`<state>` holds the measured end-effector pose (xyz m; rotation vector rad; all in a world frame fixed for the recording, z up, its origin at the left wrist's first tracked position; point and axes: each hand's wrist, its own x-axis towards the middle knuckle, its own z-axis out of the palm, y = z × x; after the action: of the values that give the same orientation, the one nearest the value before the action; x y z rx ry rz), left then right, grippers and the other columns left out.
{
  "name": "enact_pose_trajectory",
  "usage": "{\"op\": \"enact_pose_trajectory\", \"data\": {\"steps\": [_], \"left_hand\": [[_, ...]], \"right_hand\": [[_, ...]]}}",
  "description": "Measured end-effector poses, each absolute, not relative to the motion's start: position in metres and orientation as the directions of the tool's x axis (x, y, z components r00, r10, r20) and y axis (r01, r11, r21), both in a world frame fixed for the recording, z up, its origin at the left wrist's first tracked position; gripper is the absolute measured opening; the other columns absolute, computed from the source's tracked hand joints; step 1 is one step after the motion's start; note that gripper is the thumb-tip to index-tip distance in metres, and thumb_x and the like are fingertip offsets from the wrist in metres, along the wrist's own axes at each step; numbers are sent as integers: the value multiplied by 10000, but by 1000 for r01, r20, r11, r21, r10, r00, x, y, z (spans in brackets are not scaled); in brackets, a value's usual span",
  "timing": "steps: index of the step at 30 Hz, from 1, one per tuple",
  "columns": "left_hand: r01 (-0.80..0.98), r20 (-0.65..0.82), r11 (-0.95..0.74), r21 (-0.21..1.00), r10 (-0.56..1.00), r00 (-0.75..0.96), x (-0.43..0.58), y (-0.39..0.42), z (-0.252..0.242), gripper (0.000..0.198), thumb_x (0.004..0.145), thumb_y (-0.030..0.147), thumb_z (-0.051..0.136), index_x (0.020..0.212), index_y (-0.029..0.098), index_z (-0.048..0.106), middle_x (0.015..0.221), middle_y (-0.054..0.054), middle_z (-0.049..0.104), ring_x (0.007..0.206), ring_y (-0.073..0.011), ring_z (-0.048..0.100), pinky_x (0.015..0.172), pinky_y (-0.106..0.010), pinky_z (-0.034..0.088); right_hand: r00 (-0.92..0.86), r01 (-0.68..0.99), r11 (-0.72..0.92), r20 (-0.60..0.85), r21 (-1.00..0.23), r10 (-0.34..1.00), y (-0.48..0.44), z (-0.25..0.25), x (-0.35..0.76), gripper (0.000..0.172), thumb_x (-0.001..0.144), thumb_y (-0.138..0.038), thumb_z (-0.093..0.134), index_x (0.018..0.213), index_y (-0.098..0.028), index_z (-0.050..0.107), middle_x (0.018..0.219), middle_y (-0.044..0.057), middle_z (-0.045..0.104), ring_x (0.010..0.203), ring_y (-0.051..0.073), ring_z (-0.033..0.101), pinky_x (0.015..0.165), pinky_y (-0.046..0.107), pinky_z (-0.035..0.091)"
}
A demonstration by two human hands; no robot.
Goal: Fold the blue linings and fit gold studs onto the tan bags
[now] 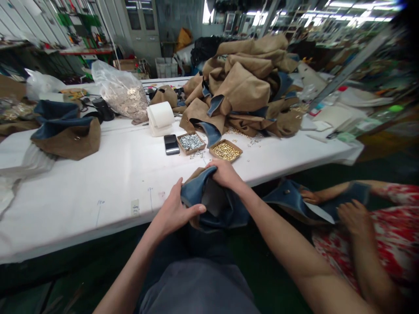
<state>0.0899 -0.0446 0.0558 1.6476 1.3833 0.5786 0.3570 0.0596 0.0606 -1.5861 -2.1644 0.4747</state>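
A soft brown bag with a blue lining (237,209) is at the table's front edge, its mouth turned toward me. My right hand (223,173) grips the far rim, fingers closed on the blue edge. At the left side of the same bag, my left hand (175,211) holds the material with its thumb stretched over the opening; its other fingers are partly hidden behind the bag. Just beyond lie a small box of silver metal pieces (191,142) and a small box of gold metal pieces (225,150).
A black phone (172,145) lies beside the silver pieces. Behind rises a large heap of brown bags (248,85). Farther left are a plastic sack (122,93), a paper roll (161,117) and another bag (70,135). To the right, a co-worker's hands (355,218) hold a similar bag.
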Motion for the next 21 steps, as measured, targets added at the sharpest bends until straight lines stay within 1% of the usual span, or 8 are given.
{"op": "enact_pose_trajectory", "data": {"steps": [2, 3, 6, 9, 14, 17, 19, 21], "left_hand": [[601, -181, 23, 799, 962, 204, 96, -35, 44, 1295, 853, 733, 888, 1810, 108, 279, 1859, -286, 370, 1715, -458, 412, 1389, -579, 389], [633, -172, 21, 774, 969, 178, 100, -29, 40, 1172, 875, 691, 873, 1761, 115, 365, 1808, -280, 459, 1666, -445, 488, 1351, -554, 438], [740, -173, 50, 671, 981, 90, 111, -9, 32, 671, 932, 520, 788, 1486, 184, 612, 1481, -206, 755, 1344, -390, 749, 1124, -479, 589], [837, -197, 124, 533, 980, -20, 115, 11, 31, 413, 945, 440, 698, 1290, 213, 687, 1237, -175, 833, 1139, -396, 814, 947, -460, 619], [906, -249, 138, 400, 968, -38, 107, 41, 30, 355, 974, 426, 612, 1178, 186, 775, 1187, -226, 854, 1132, -412, 834, 895, -430, 611], [914, -286, 129, 386, 958, -14, 99, 57, 29, 360, 972, 390, 599, 1149, 160, 812, 1195, -248, 858, 1142, -392, 841, 897, -394, 607], [921, -302, 109, 373, 953, 10, 96, 65, 32, 380, 969, 381, 600, 1153, 136, 826, 1202, -261, 858, 1153, -381, 841, 905, -376, 606], [928, -313, 73, 366, 948, 49, 94, 72, 39, 391, 963, 385, 608, 1139, 123, 839, 1159, -257, 865, 1123, -366, 846, 892, -359, 607]], "right_hand": [[-265, 888, 258, 36, -381, 964, 78, 65, 342, 193, 954, -156, 704, 934, -193, 893, 984, 92, 802, 955, 237, 722, 838, 302, 493], [-267, 910, 251, -2, -330, 964, 85, 69, 334, 184, 961, -183, 712, 949, -197, 895, 1003, 103, 816, 963, 248, 729, 833, 308, 492], [-276, 944, 253, -84, -213, 957, 101, 84, 309, 175, 976, -210, 715, 988, -190, 889, 1036, 144, 832, 969, 283, 752, 822, 336, 491], [-314, 942, 303, -56, -146, 948, 112, 94, 293, 195, 992, -180, 705, 1112, -183, 859, 1152, 158, 821, 1058, 303, 754, 883, 351, 515], [-303, 951, 308, 206, 9, 930, 101, 108, 288, 483, 963, -60, 720, 1439, -118, 668, 1378, 195, 717, 1273, 344, 646, 1062, 421, 514], [-258, 965, 258, 382, 52, 887, 77, 112, 296, 457, 1038, -157, 747, 1480, -116, 638, 1384, 208, 700, 1268, 375, 626, 1074, 480, 503], [-279, 953, 302, 369, -4, 887, 63, 105, 301, 314, 1052, -252, 805, 1337, -162, 711, 1306, 172, 740, 1218, 357, 664, 1028, 459, 515], [-327, 929, 352, 198, -111, 924, 55, 89, 304, 231, 1023, -346, 874, 1144, -187, 758, 1194, 141, 789, 1137, 333, 730, 940, 412, 533]]}}
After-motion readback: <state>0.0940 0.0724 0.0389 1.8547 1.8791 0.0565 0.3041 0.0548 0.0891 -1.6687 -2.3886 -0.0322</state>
